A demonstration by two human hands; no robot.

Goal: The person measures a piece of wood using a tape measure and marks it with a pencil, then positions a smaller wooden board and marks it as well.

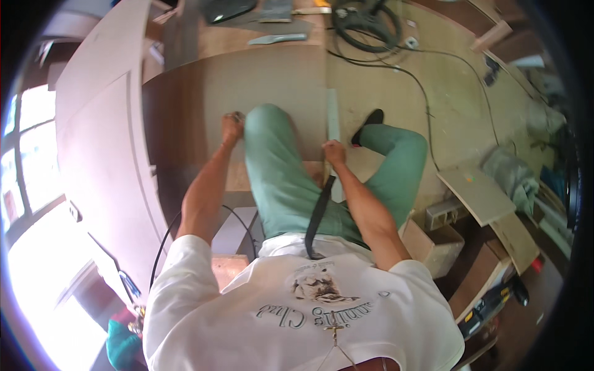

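My left hand (232, 128) is closed beside my left knee, over a brown wooden board (179, 111). A small dark, shiny thing shows at its fingers, too blurred to name. My right hand (335, 153) is a fist between my legs, closed on a long pale strip (333, 111) that runs along the board's right edge. Part of the strip passes beneath that hand. Below the right hand a black strap (320, 216) hangs from my waist. My left leg lies over the board and my right foot is on the floor beyond its edge.
Ahead lie a pale flat blade-like tool (277, 39) and a black wheel-shaped thing (366, 25) with cables (414, 77) trailing over the floor. A large pale panel (105, 123) stands at the left. On the right are wooden boxes (439, 250), loose boards (476, 195) and a yellow-black power tool (492, 306).
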